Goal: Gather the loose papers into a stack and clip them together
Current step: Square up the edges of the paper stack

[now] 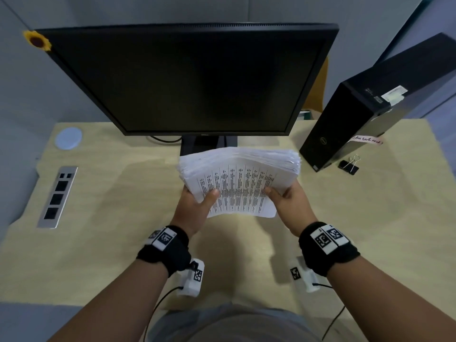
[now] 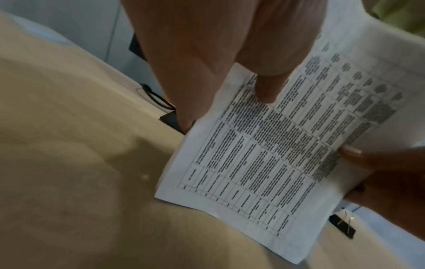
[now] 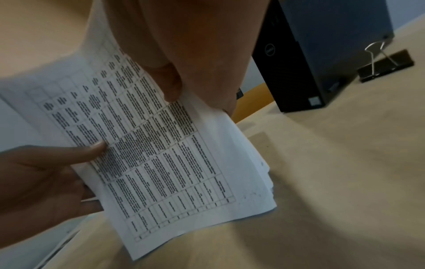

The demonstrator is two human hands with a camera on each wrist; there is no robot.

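A thick stack of printed papers (image 1: 238, 181) is held above the desk in front of the monitor, its far edge fanned and uneven. My left hand (image 1: 197, 202) grips its left side, thumb on the top sheet. My right hand (image 1: 287, 198) grips its right side, thumb on top too. The top sheet (image 2: 271, 154) carries a table of text; the same sheet (image 3: 161, 154) shows in the right wrist view, with both thumbs pressing on it. A black binder clip (image 1: 349, 165) with silver handles lies on the desk to the right, beside the computer tower, untouched.
A dark monitor (image 1: 192, 77) stands right behind the stack. A black computer tower (image 1: 365, 119) leans at the right. A socket panel (image 1: 57, 196) and a round white cap (image 1: 68, 138) sit in the desk (image 1: 111, 230) at the left.
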